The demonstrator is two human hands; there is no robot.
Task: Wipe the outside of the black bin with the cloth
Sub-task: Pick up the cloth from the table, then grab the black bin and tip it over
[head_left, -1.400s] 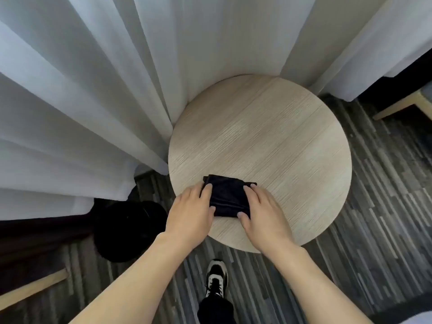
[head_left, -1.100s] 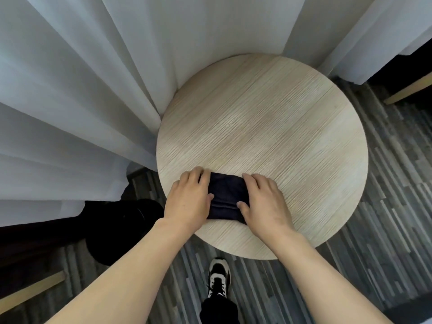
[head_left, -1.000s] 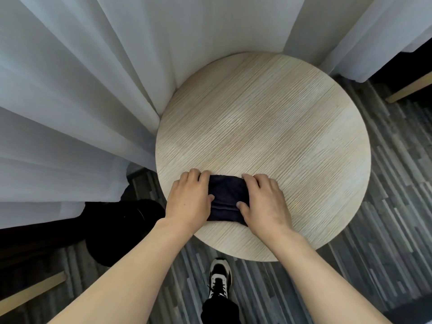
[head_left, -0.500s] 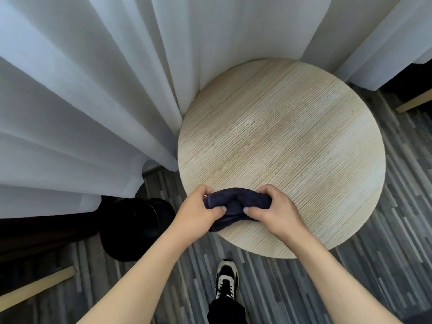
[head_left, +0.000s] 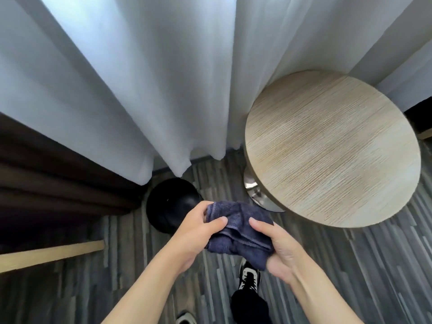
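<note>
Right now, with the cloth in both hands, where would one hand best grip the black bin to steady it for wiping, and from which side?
Probably the rim of the black bin, from above on its near side. It stands upright on the floor with curtains close behind, so the back is crowded. The left hand is nearer; the right hand could keep the cloth.

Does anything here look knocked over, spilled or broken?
Nothing stands out. The black bin stands upright on the floor by the white curtain, the round table is bare, and both hands, left and right, hold the dark blue cloth above the floor.
</note>
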